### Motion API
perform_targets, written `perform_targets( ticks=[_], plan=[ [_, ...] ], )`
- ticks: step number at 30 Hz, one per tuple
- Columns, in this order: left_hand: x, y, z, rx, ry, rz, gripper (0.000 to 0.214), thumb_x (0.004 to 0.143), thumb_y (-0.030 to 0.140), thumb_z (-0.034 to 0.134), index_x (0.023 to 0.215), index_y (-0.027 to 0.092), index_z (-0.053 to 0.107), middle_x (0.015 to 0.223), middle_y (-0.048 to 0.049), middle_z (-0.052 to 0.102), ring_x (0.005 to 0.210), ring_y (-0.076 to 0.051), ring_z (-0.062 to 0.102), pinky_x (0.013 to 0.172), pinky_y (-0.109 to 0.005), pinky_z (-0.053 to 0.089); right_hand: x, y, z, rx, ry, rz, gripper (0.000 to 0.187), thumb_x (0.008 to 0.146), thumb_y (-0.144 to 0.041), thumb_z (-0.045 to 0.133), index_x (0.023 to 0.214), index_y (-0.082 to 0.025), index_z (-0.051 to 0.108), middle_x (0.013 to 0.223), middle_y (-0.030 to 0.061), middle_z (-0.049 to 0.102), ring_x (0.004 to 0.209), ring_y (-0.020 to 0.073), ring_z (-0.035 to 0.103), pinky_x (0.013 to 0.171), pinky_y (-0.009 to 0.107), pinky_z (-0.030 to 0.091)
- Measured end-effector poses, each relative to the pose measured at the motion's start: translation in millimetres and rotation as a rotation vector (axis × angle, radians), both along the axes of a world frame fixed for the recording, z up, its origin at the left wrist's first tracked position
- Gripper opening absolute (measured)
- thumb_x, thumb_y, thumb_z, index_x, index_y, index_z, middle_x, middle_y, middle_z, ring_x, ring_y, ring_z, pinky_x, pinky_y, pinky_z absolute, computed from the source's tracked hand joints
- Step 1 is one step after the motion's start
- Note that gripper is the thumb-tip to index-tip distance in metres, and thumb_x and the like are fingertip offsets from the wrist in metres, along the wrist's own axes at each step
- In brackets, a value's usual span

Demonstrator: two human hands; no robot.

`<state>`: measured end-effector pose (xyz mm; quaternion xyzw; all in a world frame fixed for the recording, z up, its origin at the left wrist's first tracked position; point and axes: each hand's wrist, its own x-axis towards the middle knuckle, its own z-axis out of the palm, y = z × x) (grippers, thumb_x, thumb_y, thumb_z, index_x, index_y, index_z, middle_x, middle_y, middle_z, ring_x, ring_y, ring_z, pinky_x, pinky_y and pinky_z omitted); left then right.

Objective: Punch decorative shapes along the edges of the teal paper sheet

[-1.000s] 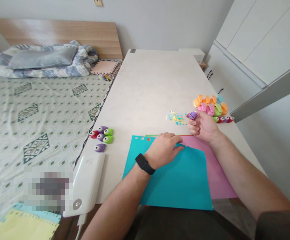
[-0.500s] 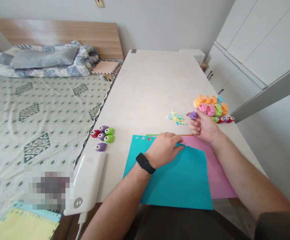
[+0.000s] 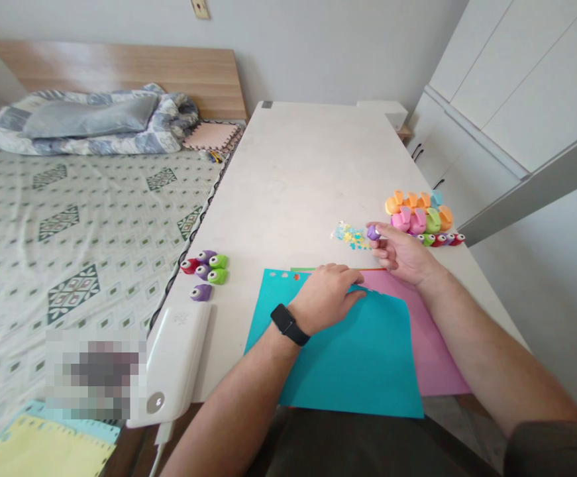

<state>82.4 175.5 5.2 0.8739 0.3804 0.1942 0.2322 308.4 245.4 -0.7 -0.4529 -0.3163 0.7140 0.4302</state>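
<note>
"Purple punch [image 3: 373, 232], where is it?"

"Pinched in the right hand's [image 3: 405, 255] fingers [image 3: 382, 244], just beside the confetti [image 3: 350, 235] on the bench [image 3: 293, 172]."

"And the left hand [image 3: 324, 298]?"

"Lying open on the teal paper [image 3: 352, 358], gripping nothing."

The right hand [image 3: 401, 255] has slid left above the table [image 3: 308, 185], its fingers stretching out from their earlier curl. The purple punch [image 3: 373, 232] has travelled with it, now pinched at the fingertips and closer to the paper bits [image 3: 350, 236]. The whole room also sits slightly lower in the head camera's view.
</note>
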Motion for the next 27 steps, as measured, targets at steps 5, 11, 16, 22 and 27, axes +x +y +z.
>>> perform_targets(
  ticks=[5,11,16,22,27],
  plan=[
    [-0.2,-0.1,0.4,0.005,0.004,0.001,0.023,0.099,0.036,0.063,0.113,0.019,0.071,0.106,-0.0077,0.074,0.102,-0.024,0.069,0.096,-0.037,0.053,-1.4,-1.7,0.8,0.049,-0.041,0.004,0.027,0.087,-0.035,0.076,0.108,-0.023,0.065,0.076,-0.0018,0.056,0.047,0.0066,0.039,0.033,0.016,0.015],
    [-0.1,-0.4,-0.4,0.013,0.007,-0.001,0.023,0.099,0.037,0.063,0.114,0.02,0.07,0.107,-0.008,0.074,0.103,-0.024,0.069,0.097,-0.038,0.053,-0.1,1.2,-4.2,0.063,-0.08,0.011,0.025,0.084,-0.035,0.077,0.102,-0.024,0.063,0.069,-0.0029,0.056,0.043,0.0069,0.036,0.032,0.018,0.012],
    [-0.3,-0.5,1.2,0.017,0.013,-0.002,0.023,0.099,0.037,0.062,0.113,0.02,0.07,0.106,-0.0081,0.074,0.102,-0.024,0.069,0.096,-0.038,0.053,-0.4,1.8,-7.1,0.069,-0.126,0.013,0.023,0.085,-0.034,0.074,0.102,-0.023,0.063,0.066,-0.0028,0.056,0.041,0.0068,0.035,0.033,0.018,0.012],
    [-0.8,-0.7,3.1,0.024,0.012,-0.008,0.024,0.1,0.038,0.062,0.113,0.019,0.07,0.106,-0.0081,0.075,0.102,-0.024,0.07,0.096,-0.038,0.053,-2.3,0.0,-6.4,0.067,-0.177,0.009,0.023,0.085,-0.035,0.074,0.102,-0.024,0.063,0.065,-0.0028,0.056,0.042,0.0078,0.038,0.033,0.017,0.014],
    [-0.7,-1.1,2.3,0.028,0.001,-0.01,0.023,0.099,0.037,0.063,0.113,0.019,0.07,0.106,-0.0079,0.075,0.103,-0.024,0.07,0.097,-0.038,0.053,-1.4,2.2,-8.6,0.057,-0.133,0.006,0.023,0.087,-0.037,0.072,0.102,-0.023,0.062,0.066,-0.0026,0.055,0.042,0.0087,0.039,0.032,0.018,0.014]
  ],
)
